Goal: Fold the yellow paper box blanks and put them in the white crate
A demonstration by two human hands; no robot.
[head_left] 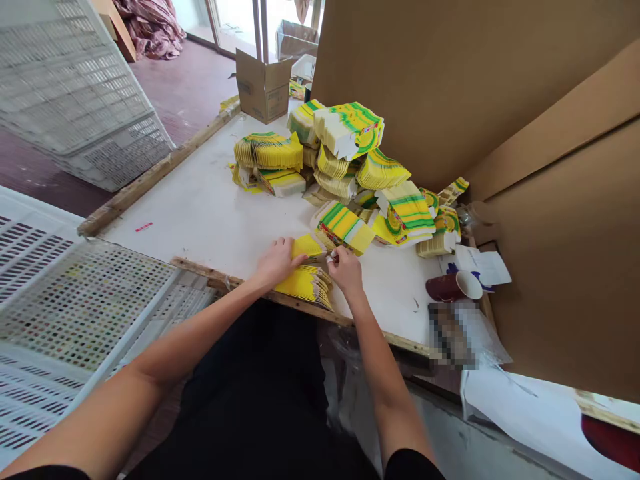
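White tabletop (200, 200): yellow carton (306, 245) in the grip of both hands (279, 262) (346, 270), long axis left to right, pale end rightward.

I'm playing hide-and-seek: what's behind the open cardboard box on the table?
Beyond the box, a white basket and some yellow-green packaging peek out. Whatever it covers completely, I can't see.

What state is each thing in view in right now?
Left hand, thumb spread, on a flat yellow paperboard piece
Right hand, fingers curled at that piece's end
Front yellow paperboard stack, fanned
Yellow, green and white carton bundles, heaped
Brown cardboard box, open, flaps raised
Maroon cylindrical cup, uncovered
Pink fabric, crumpled
White slatted plastic crates, stacked
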